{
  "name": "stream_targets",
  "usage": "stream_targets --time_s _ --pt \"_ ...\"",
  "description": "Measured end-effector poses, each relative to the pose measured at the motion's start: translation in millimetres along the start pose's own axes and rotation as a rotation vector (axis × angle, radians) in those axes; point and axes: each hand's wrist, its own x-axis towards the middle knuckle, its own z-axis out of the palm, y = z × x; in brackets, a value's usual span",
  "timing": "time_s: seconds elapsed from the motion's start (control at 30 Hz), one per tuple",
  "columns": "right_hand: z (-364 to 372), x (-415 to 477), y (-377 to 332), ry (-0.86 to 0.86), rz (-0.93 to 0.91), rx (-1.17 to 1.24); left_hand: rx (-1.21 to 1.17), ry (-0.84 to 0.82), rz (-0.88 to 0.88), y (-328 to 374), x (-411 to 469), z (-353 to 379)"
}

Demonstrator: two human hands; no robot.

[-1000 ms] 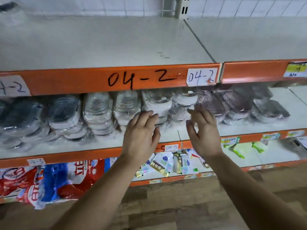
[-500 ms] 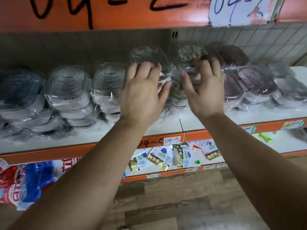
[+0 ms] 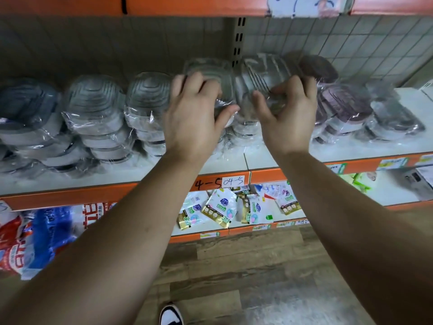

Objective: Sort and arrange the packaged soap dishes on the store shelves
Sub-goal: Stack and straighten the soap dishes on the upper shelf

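Note:
Stacks of plastic-wrapped soap dishes line the white middle shelf. Grey stacks fill the left and centre, purple ones lie to the right. My left hand grips a wrapped grey soap dish at the top of a centre stack, thumb curled under its front. My right hand grips the neighbouring ribbed grey soap dish, fingers over its right side and thumb on its front. Both dishes touch each other side by side.
An orange shelf edge runs overhead and another runs below the dishes, labelled 04-5. The lower shelf holds small sachet packs and red-blue bags. My shoe stands on the wood floor.
The view has moved closer and lower under the upper shelf. Both hands went from hovering flat before the stacks to closing on two grey dishes at the top.

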Motion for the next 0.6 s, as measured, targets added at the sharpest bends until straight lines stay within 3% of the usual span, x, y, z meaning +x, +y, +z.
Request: stream_targets --time_s 0.6 --pt "-144.5 -93.7 -84.1 -0.055 0.049 0.112 -0.137 0.007 0.106 42.8 -91.6 -165.1"
